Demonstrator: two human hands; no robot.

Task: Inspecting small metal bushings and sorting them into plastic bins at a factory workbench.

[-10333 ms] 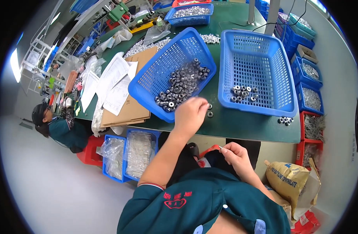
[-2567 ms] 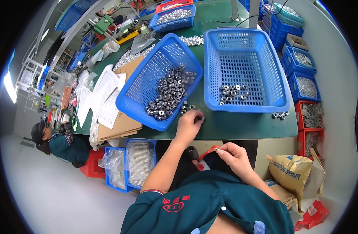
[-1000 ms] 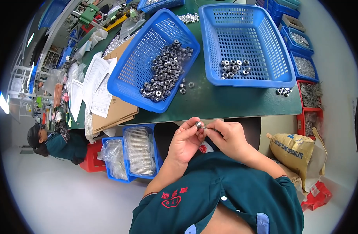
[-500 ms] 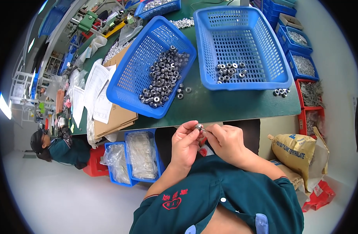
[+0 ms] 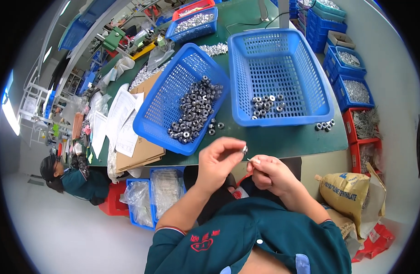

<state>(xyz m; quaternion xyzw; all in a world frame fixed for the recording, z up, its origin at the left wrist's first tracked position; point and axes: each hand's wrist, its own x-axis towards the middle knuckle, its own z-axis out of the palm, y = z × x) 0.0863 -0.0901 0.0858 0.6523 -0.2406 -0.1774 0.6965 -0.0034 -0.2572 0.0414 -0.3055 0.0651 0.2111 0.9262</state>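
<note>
My left hand (image 5: pixel 215 163) pinches a small shiny metal collar (image 5: pixel 244 149) between thumb and fingertips, just in front of the bench edge. Close by on the right and slightly lower, my right hand (image 5: pixel 275 174) is closed on a thin metal pin-like tool (image 5: pixel 249 160); its tip stands apart from the collar, and the rest is hidden in the fingers. Beyond the hands, a tilted blue basket (image 5: pixel 143 124) on the left holds a heap of dark metal collars (image 5: pixel 191 112). The blue basket (image 5: pixel 283 121) on the right holds several similar collars (image 5: pixel 264 105).
A few loose collars (image 5: pixel 325 125) lie on the green bench (image 5: pixel 292 142). Papers (image 5: pixel 123 121) and cardboard (image 5: pixel 139 160) lie left. Below are blue bins (image 5: pixel 166 187); stacked bins (image 5: pixel 351 68) and a yellow sack (image 5: pixel 347 189) stand right. Another person (image 5: pixel 77 180) works far left.
My hands have moved apart: the left has lifted with the collar, and the tool tip has come away from it. The whole view has shifted, so the baskets appear lower.
</note>
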